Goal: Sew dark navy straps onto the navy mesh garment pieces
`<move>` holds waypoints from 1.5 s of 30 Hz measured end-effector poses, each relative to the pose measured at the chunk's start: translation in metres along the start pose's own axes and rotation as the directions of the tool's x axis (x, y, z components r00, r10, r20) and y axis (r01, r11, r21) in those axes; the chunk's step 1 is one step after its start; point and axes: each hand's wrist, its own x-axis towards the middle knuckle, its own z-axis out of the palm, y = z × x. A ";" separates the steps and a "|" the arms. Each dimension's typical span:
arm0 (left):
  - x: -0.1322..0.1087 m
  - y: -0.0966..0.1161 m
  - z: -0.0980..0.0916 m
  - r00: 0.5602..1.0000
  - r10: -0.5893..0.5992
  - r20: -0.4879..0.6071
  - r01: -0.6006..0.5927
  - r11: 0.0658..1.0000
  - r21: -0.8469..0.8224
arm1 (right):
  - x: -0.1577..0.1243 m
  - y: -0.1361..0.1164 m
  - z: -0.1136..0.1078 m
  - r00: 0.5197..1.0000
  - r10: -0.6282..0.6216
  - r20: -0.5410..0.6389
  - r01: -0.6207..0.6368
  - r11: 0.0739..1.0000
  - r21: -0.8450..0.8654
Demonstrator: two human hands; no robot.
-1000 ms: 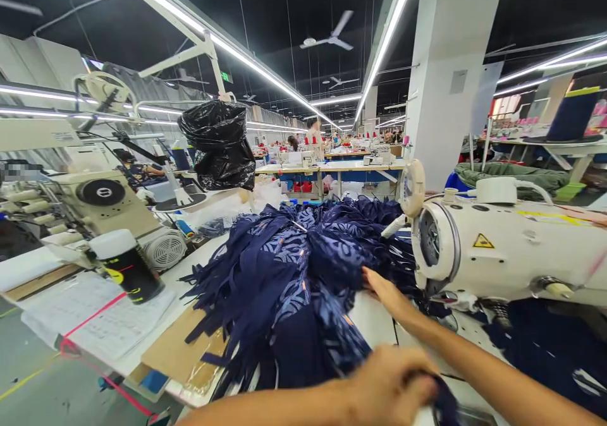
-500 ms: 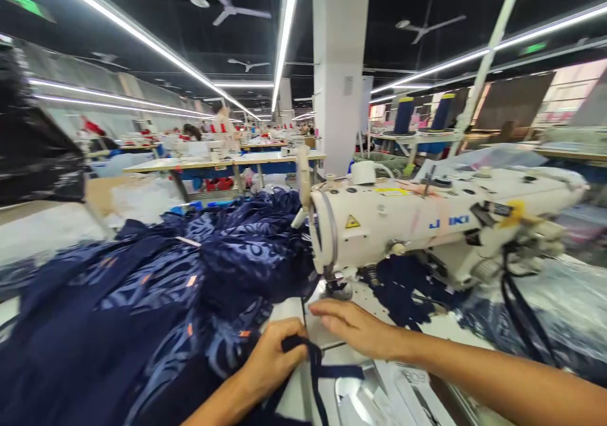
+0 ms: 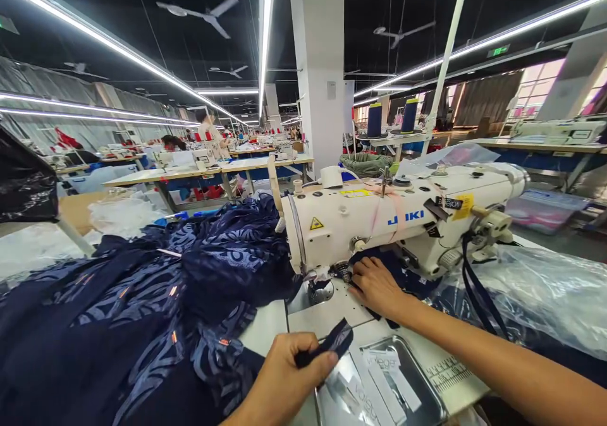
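Observation:
My left hand (image 3: 284, 375) pinches a short navy fabric strip (image 3: 332, 344) at the table's front edge. My right hand (image 3: 377, 287) reaches under the arm of the white Juki sewing machine (image 3: 398, 224) and rests on dark navy fabric (image 3: 403, 277) beside the needle plate (image 3: 315, 292). Left of both hands a big heap of navy patterned garment pieces (image 3: 142, 299) covers the table.
A metal tray with white labels (image 3: 384, 382) sits in front of me. Clear plastic sheeting (image 3: 535, 293) lies to the right. Two blue thread cones (image 3: 391, 116) stand behind the machine, by a white pillar (image 3: 317, 66). Other people work at far tables.
The view has swung right from the fabric heap to the sewing machine. My right hand moved from the heap to under the machine arm. My left hand lifted the navy strip.

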 end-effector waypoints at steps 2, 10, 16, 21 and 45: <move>0.007 -0.001 0.000 0.995 0.026 -0.093 -0.010 0.986 0.169 | -0.002 -0.009 0.003 0.999 -0.054 -0.008 0.053 0.997 -0.056; 0.049 -0.042 0.002 0.825 0.552 0.118 -0.417 0.455 0.787 | -0.020 -0.015 0.016 0.906 -0.409 -0.108 0.415 0.909 0.034; 0.030 -0.051 0.003 0.831 0.549 0.090 -0.460 0.588 0.665 | -0.018 -0.009 0.025 0.955 -0.253 -0.153 0.288 0.914 0.286; 0.019 -0.051 0.001 0.849 0.496 0.182 -0.474 0.563 0.677 | -0.004 -0.019 0.036 0.982 -0.162 -0.093 0.186 0.898 0.398; 0.026 -0.043 0.003 0.903 0.347 0.251 -0.404 0.493 0.771 | 0.028 -0.028 0.046 0.977 -0.198 0.080 0.086 0.709 0.699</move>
